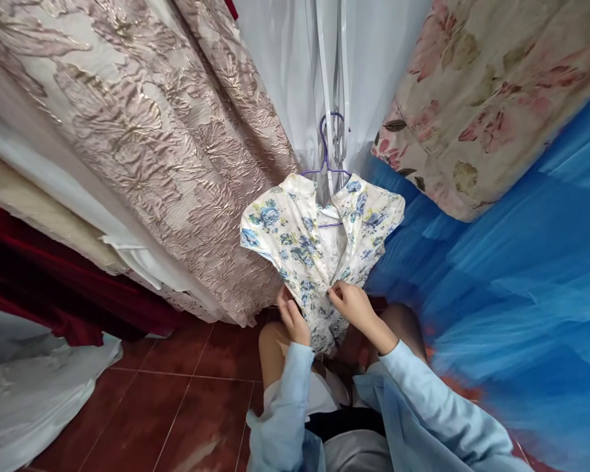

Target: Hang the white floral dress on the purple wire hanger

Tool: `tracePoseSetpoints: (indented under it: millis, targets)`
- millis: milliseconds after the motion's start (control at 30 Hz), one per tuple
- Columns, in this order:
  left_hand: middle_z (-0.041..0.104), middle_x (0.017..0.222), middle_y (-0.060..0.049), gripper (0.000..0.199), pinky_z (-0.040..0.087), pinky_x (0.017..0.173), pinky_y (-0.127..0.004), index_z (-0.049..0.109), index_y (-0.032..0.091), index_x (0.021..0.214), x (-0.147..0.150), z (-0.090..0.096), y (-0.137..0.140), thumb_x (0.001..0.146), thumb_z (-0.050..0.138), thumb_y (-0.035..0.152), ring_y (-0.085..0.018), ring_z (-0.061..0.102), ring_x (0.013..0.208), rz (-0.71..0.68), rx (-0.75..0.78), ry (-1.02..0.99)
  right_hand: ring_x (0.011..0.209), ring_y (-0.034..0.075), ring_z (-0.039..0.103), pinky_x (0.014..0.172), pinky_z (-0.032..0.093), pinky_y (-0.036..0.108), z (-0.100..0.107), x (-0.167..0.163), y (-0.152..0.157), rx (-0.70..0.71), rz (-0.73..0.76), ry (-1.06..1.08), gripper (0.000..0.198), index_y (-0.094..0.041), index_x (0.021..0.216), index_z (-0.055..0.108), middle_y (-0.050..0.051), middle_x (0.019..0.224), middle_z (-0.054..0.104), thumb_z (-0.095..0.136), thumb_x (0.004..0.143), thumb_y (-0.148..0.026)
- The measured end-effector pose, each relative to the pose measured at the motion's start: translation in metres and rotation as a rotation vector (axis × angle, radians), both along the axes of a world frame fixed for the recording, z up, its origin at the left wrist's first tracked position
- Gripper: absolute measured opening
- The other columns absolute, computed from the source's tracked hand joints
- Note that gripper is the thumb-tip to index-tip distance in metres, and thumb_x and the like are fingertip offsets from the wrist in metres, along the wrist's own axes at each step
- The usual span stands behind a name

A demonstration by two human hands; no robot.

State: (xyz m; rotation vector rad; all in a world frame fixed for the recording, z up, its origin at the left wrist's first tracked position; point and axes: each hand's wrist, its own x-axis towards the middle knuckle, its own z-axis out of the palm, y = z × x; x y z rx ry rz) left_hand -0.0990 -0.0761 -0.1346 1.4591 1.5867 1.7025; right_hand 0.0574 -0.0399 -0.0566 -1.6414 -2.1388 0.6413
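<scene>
A white blouse with blue and yellow-green flowers (295, 246) hangs in front of me on a purple wire hanger (326, 147). It has short cap sleeves and an open V-shaped front. My right hand (354, 305) pinches the front edge of the blouse, below the V, between thumb and fingertips. At the lower left side of the garment is my left hand (295, 320), its fingers bent round the side edge and partly hidden by the cloth. The bottom of the blouse hangs between my knees.
Long pink brocade cloth with metallic thread (177, 151) hangs on the left, beside dark red velvet (39, 275). Blue tulle (531, 282) and pink-flowered fabric (491, 111) hang on the right. White ribbons (344, 59) dangle over the hanger. Red tiles (177, 400) cover the floor.
</scene>
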Motion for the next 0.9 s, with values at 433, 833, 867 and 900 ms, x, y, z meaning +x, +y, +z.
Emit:
tracePoseSetpoints:
  millis: [433, 833, 867, 900]
  targets:
    - [0.067, 0.076, -0.005, 0.014, 0.053, 0.076, -0.033, 0.062, 0.02, 0.079, 0.05, 0.019, 0.013, 0.093, 0.059, 0.022, -0.02, 0.065, 0.079, 0.02, 0.184, 0.225, 0.064, 0.022, 0.066, 0.057, 0.027, 0.031, 0.087, 0.034, 0.027, 0.268, 0.532, -0.524, 0.02, -0.009, 0.102, 0.065, 0.014, 0.078, 0.074, 0.047, 0.099, -0.018]
    - [0.067, 0.074, -0.004, 0.019, 0.052, 0.073, -0.032, 0.063, 0.02, 0.076, 0.056, 0.022, -0.008, 0.093, 0.062, 0.028, -0.019, 0.064, 0.075, -0.144, 0.107, 0.174, 0.078, 0.027, 0.067, 0.067, 0.035, 0.03, 0.205, 0.015, 0.123, 0.712, 0.07, -0.374, 0.027, -0.008, 0.109, 0.064, 0.017, 0.092, 0.074, 0.044, 0.101, -0.024]
    - [0.067, 0.078, -0.006, 0.017, 0.052, 0.074, -0.032, 0.064, 0.019, 0.079, 0.052, 0.031, -0.004, 0.094, 0.062, 0.029, -0.019, 0.064, 0.078, -0.154, 0.126, 0.173, 0.077, 0.026, 0.067, 0.067, 0.035, 0.03, 0.203, 0.016, 0.121, 0.725, 0.076, -0.349, 0.026, -0.009, 0.108, 0.064, 0.015, 0.09, 0.074, 0.045, 0.1, -0.024]
    - [0.068, 0.082, -0.007, 0.015, 0.053, 0.076, -0.033, 0.066, 0.019, 0.085, 0.046, 0.043, 0.003, 0.094, 0.062, 0.03, -0.02, 0.064, 0.08, -0.149, 0.152, 0.172, 0.076, 0.025, 0.066, 0.066, 0.035, 0.029, 0.199, 0.017, 0.118, 0.739, 0.087, -0.32, 0.025, -0.01, 0.107, 0.064, 0.014, 0.087, 0.074, 0.045, 0.1, -0.025]
